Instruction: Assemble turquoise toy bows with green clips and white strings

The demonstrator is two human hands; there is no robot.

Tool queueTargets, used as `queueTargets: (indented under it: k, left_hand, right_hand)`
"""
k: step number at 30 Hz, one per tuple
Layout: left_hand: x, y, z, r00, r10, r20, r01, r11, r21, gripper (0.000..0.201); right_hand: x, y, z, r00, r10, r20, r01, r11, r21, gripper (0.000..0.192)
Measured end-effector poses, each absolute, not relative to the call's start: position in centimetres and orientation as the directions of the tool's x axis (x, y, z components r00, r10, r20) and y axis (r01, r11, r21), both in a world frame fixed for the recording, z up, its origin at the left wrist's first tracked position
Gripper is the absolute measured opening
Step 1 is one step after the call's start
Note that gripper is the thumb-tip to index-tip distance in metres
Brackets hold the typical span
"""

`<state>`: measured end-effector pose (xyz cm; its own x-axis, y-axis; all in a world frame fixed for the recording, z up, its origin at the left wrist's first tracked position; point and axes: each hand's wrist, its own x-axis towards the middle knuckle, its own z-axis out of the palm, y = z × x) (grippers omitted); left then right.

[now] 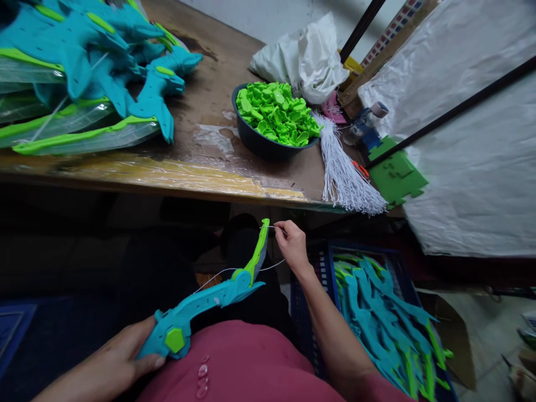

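Toy bow (209, 301), teal body with lime-green tip and a green hexagonal knob at the grip, held over the lap, below the front edge of the worktop (167, 176). Left hand (121, 357) closed around the grip end, thumb beside the knob. Right hand (293, 243) at the upper green tip, fingers pinched shut on a thin white string (234, 269); the string runs from the pinch past the limb and back toward the body of the bow. Whether the string is already through a hole in the tip cannot be told; it is too fine at this size.

Judgement on the step: stringing the tip. It goes best with the grip held steady in the left hand, the string kept taut and the pinch close to the tip so the end does not fray or slip.

On the worktop: stack of bows (84, 72) at the far left corner, some in clear wrap; dark bowl (268, 146) of green small parts (276, 111) near the front edge; bundle of cut white strings (347, 173) overhanging the front edge just right of the bowl; green foam piece (396, 176) near it. Blue crate (322, 268) of bow parts on the floor to the right.
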<state>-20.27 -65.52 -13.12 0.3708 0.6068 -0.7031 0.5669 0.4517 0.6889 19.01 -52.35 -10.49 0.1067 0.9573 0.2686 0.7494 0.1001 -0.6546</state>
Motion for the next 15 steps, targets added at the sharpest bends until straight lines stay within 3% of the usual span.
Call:
queueTargets:
  k: [6,10,15]
  left_hand:
    - [-19.4,-65.6,-12.0,0.348,0.63,-0.694,0.589,0.429,0.685,0.06]
    - [-19.1,-65.5,-11.6,0.358,0.63,-0.689,0.577,0.43,0.694,0.052]
    - [-19.4,-65.2,-11.8,0.371,0.625,-0.687,0.582,0.42,0.696,0.057]
  right_hand:
    - [18.8,-52.8,-11.1,0.093,0.968,0.232,0.831,0.053,-0.553,0.018]
    - [18.7,-52.5,-11.2,0.165,0.957,0.238,0.831,-0.005,-0.557,0.021]
    - [18.6,-51.9,-11.1,0.183,0.948,0.259,0.837,-0.012,-0.548,0.023]
